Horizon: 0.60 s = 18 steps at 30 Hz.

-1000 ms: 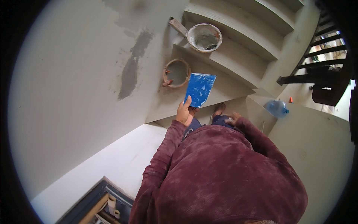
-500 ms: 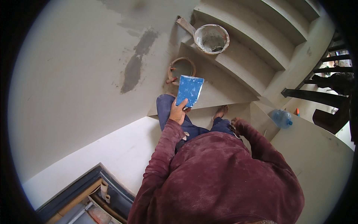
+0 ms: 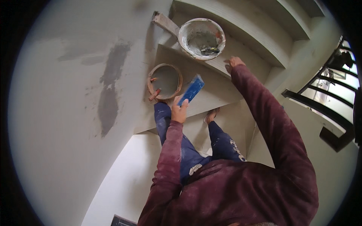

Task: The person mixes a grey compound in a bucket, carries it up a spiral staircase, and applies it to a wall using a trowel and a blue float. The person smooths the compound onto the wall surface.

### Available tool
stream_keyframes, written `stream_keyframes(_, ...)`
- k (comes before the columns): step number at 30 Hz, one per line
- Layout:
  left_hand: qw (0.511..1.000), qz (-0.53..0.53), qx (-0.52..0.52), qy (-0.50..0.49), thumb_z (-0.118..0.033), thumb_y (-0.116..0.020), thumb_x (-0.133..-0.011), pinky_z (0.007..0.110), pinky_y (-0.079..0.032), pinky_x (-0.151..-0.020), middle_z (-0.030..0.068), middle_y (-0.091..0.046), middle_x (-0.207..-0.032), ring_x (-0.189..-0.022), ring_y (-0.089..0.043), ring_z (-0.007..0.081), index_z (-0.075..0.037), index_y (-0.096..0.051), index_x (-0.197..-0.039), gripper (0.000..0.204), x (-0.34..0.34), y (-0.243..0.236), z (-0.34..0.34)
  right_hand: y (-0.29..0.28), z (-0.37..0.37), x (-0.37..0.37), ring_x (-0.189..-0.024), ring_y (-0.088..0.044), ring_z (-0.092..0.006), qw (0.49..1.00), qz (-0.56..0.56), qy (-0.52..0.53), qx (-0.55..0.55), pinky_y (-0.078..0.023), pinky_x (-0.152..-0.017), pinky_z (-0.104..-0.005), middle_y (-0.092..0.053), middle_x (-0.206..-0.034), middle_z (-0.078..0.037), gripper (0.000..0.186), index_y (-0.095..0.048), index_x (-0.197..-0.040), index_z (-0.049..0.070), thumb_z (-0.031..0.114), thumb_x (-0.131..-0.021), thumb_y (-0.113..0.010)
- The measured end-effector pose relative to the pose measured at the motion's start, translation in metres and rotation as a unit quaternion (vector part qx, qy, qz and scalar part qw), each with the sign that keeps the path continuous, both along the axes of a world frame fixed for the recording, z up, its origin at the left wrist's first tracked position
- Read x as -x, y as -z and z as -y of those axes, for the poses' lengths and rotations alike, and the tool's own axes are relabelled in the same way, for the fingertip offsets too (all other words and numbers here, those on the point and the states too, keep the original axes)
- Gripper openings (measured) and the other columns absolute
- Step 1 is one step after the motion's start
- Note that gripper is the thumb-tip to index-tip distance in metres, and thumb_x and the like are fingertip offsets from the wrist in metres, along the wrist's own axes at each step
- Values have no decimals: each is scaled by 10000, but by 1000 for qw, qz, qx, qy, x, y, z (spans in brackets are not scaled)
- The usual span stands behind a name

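Observation:
My left hand (image 3: 180, 110) is closed on a blue flat plastic putty spreader (image 3: 192, 89) with whitish smears, held tilted above the stair tread. My right hand (image 3: 234, 63) is stretched out just right of a bucket (image 3: 183, 41), its fingers apart and nothing seen in them. Grey paste coats the bucket's inside, and a tool with a dark and yellow handle (image 3: 213, 50) lies in it. Left of the spreader sits a round, tan-rimmed object (image 3: 180, 80) with reddish-orange pieces on its rim; whether it is a hoop or a container, I cannot tell.
Curved stair steps (image 3: 260, 26) rise at the far right. A long smeared piece (image 3: 166, 23) juts out from the bucket toward the wall (image 3: 56, 113), which bears dark grey patches (image 3: 111, 86). A black railing (image 3: 320, 107) stands at the right.
My right hand has reached forward from beside my leg to near the bucket. The spreader has turned more edge-on in my left hand. The view has shifted, bringing the steps closer.

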<state>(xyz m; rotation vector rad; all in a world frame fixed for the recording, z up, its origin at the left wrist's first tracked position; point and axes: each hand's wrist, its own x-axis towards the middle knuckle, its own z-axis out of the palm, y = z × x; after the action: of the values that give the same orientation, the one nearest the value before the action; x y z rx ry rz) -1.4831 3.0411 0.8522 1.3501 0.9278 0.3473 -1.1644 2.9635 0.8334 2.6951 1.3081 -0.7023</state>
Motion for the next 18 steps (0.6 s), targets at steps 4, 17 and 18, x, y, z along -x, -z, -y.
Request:
stream_keyframes(4, 925, -115, -327, 154, 12, -556, -681, 334, -443, -757, 61, -508, -878, -861, -510, 245, -178, -641, -1032, 408, -22, 53, 5, 43, -43, -46, -983, -575, -271, 990, 59, -107, 67, -467, -840, -380, -603, -1062, -97, 303, -620, -1059, 174, 197, -770, -534)
stream_keyframes(17, 961, 23, -275, 34, -50, -595, -734, 347, -431, -735, 80, -514, -882, -830, -522, 261, -127, -627, -1078, 353, -76, 24, -49, 109, -72, -78, -1010, -541, -210, 988, 81, -91, 93, -416, -897, -323, -634, -990, -46, 263, -664, -1004, 214, 214, -763, -558)
stream_keyframes(18, 959, 27, -282, -6, -69, -589, -764, 347, -428, -731, 90, -514, -884, -826, -522, 261, -100, -625, -1066, 306, -88, 18, -65, 99, -77, -70, -1006, -538, -218, 994, 37, -63, 76, -411, -903, -329, -623, -975, -45, 254, -664, -1005, 209, 238, -775, -558)
